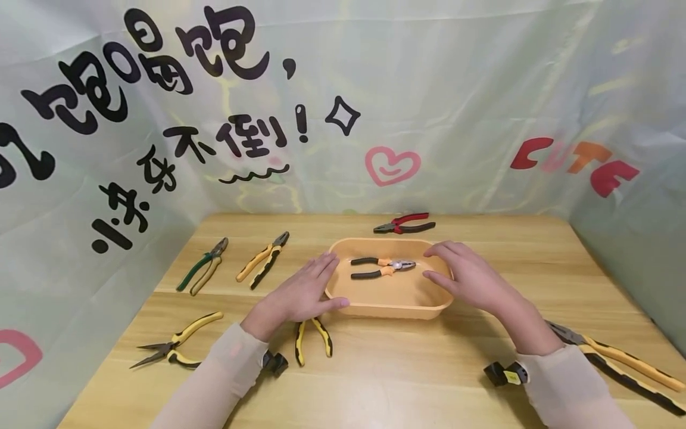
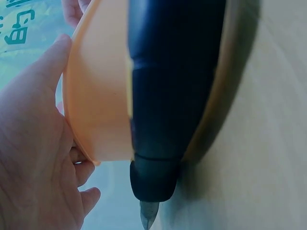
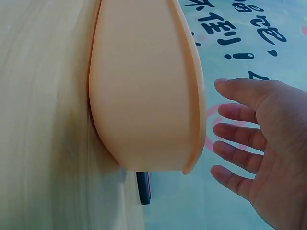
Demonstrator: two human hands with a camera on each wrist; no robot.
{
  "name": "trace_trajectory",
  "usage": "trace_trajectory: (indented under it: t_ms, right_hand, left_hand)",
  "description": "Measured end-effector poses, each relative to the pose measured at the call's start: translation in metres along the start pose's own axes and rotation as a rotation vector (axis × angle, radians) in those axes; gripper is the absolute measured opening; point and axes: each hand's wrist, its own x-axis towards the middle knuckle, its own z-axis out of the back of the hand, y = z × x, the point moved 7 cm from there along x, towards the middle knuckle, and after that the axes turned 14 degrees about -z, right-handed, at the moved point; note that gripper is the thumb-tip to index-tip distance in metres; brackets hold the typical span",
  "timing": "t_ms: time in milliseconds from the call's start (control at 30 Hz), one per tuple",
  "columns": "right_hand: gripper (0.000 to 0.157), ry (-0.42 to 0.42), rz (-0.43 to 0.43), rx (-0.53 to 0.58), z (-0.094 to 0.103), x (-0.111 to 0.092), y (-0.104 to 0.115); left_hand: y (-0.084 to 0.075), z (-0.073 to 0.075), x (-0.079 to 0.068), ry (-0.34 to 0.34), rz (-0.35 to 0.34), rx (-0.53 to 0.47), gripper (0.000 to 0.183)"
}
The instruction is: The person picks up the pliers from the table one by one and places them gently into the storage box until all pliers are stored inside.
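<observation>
A peach-coloured plastic tub with round corners (image 1: 393,310) sits on the pale wooden table (image 1: 386,381). The left hand (image 1: 306,290) touches one end, fingers straight; the right hand (image 1: 474,277) hangs wide at the other. The tub looks light and stiff, best held by both ends

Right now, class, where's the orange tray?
In the head view, the tray sits right of centre, between the left hand and right hand, in front of the red pliers.

L hand (image 2: 36,134) touching orng tray (image 2: 98,96) rim.
</observation>
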Motion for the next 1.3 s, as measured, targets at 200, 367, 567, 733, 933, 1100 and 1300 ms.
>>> trace_trajectory:
  t_ms: [200,367,567,733,933,1100,1300]
  right_hand:
    - [0.039,0.001,-0.015,-0.009,0.006,0.000,-0.001]
    - [0.043,-0.004,-0.014,-0.021,0.010,-0.003,-0.002]
    - [0.060,0.060,-0.074,0.000,0.013,-0.009,-0.007]
    - [0.068,0.081,-0.096,0.006,0.016,-0.015,-0.014]
    - [0.071,0.089,-0.085,-0.007,0.023,-0.023,-0.018]
    - [0.076,0.095,-0.091,-0.022,0.028,-0.030,-0.023]
    - [0.076,0.080,-0.070,-0.046,0.036,-0.042,-0.028]
  left_hand:
    - [0.001,0.000,-0.001,0.002,0.012,0.003,0.104]
    - [0.001,-0.002,-0.001,0.019,0.018,0.003,0.105]
    - [-0.001,-0.004,-0.004,0.018,0.009,-0.006,0.104]
    - [0.000,-0.004,-0.003,0.022,0.014,0.006,0.104]
    - [0.000,-0.001,-0.002,0.013,0.008,0.011,0.104]
    - [0.000,0.000,-0.003,0.009,0.008,0.004,0.104]
    - [0.000,0.001,-0.002,0.010,0.011,-0.007,0.104]
